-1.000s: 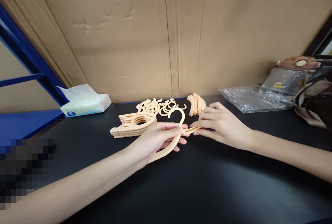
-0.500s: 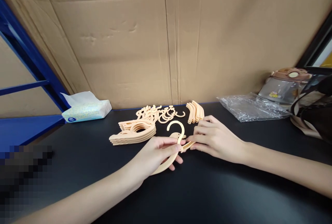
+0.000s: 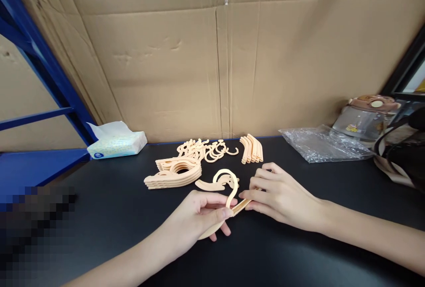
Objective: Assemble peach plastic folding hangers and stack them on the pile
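Tissue pack (image 3: 116, 145), 10 o'clock from left hand (image 3: 202, 214): blue round logo, lettering too small to read. Bottle (image 3: 357, 123), 2 o'clock from right hand (image 3: 280, 196): yellow motif, no legible text.

Curved hook piece (image 3: 235, 180): pinched between thumb and fingers of left hand, open curve upward at 1 o'clock. Channelled piece (image 3: 241, 206): pinched in right fingertips, 9 o'clock, near end meeting hook piece at left thumb. On dark surface (image 3: 299, 256), 12 o'clock from left hand: loose curved part (image 3: 210, 185), loose hooks (image 3: 194, 149) beyond.
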A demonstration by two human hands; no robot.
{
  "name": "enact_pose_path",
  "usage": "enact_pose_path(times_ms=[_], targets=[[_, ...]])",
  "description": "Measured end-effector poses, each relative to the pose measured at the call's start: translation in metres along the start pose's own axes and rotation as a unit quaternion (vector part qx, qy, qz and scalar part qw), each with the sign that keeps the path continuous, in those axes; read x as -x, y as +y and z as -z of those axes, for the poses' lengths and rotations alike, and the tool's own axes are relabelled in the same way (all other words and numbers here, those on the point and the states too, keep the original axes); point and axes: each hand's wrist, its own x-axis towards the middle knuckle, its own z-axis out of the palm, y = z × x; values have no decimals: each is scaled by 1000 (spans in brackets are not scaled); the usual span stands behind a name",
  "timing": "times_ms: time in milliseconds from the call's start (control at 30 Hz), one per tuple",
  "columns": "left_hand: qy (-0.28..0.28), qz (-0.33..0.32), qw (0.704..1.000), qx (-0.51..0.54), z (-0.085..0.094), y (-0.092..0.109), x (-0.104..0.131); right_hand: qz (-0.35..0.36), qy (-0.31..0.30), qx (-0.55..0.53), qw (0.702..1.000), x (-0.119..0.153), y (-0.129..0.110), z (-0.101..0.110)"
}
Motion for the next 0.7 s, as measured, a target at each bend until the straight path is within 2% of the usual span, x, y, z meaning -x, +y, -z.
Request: enact_pose_path(times_ms=[233, 700], targets=[[11, 19, 1000, 1, 1, -2, -5, -14, -14, -1, 1000, 0, 2, -2], [-2, -11, 999, -31, 1, -4, 0, -28, -40, -16, 999, -2, 2, -4]])
